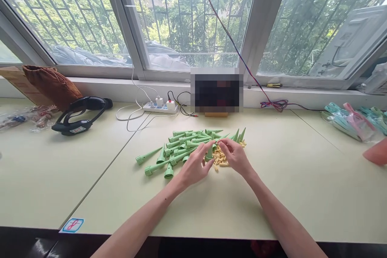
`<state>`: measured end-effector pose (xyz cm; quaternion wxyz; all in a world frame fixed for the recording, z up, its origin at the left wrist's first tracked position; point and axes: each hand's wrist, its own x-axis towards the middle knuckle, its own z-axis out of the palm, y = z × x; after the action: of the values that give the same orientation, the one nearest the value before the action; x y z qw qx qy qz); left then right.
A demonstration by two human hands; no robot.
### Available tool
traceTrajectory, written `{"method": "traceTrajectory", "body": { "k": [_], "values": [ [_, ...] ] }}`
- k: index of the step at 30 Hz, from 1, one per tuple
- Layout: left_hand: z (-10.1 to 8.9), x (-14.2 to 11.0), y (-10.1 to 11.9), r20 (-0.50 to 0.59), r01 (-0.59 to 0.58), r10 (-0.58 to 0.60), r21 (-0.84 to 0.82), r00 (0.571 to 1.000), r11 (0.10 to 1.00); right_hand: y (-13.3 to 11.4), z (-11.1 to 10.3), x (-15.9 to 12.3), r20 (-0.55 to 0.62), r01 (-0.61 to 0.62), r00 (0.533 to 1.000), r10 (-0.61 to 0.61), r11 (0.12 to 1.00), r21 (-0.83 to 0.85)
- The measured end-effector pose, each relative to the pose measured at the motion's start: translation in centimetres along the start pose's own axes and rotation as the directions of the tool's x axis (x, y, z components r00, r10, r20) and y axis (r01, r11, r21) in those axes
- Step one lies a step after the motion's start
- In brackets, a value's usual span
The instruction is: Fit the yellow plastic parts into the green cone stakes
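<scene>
My left hand (196, 166) is over the right side of a pile of green plastic spikes (181, 150). Its thumb and fingers are apart, curved beside an upright green spike (209, 154), and its fingertips reach that spike's upper part; no firm grip shows. Opposite it, my right hand (236, 158) has thumb and fingertips drawn together close to the spike's top. Anything pinched there is too small or hidden to make out. Small pale-yellow pegs (221, 157) lie heaped between and below my hands. More pointed green spikes (240, 135) stand just behind my right hand.
A power strip (161, 107) with white and black cables lies at the back, beside a blurred-out screen (217, 92). Black headgear (81, 117) and a brown pouch (51, 84) are at left. Bagged teal and pink items (353, 121) and a reddish object (376, 152) are at right.
</scene>
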<state>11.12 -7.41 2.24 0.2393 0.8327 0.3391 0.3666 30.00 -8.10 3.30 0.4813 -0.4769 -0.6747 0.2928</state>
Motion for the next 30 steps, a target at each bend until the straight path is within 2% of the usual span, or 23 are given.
{"method": "traceTrajectory", "body": {
  "k": [6,13,17,20,22,25,30],
  "values": [
    [0.2,-0.2,0.2,0.088,0.055,-0.055,-0.002,0.995,0.998,0.0,0.3,-0.2,0.058,0.045,0.997,-0.044,0.999,-0.003],
    [-0.2,-0.2,0.8,0.123,0.017,-0.022,0.039,0.992,0.999,-0.4,0.3,-0.3,0.072,0.049,0.996,-0.049,0.999,0.002],
    [-0.1,-0.1,0.4,0.102,0.002,-0.008,0.06,0.995,0.998,-0.8,0.1,-0.4,0.03,0.067,0.997,-0.068,0.998,0.021],
    [0.0,-0.1,0.1,0.054,-0.003,0.001,0.041,0.999,0.999,-0.8,-0.5,-0.4,-0.093,0.086,0.992,-0.085,0.996,0.012],
    [-0.1,-0.1,0.0,0.026,-0.008,0.007,0.033,1.0,0.999,-0.6,-1.0,-0.4,-0.213,0.102,0.971,-0.107,0.994,-0.037],
    [-0.1,-0.1,-0.1,-0.013,-0.034,0.035,0.052,0.999,0.998,-0.2,-2.0,-0.3,-0.377,0.115,0.911,-0.169,0.98,-0.161],
    [0.0,-0.1,-0.1,-0.036,-0.064,0.067,0.085,0.997,0.994,0.7,-4.1,-0.1,-0.604,0.011,0.751,-0.268,0.919,-0.393]
  ]
}}
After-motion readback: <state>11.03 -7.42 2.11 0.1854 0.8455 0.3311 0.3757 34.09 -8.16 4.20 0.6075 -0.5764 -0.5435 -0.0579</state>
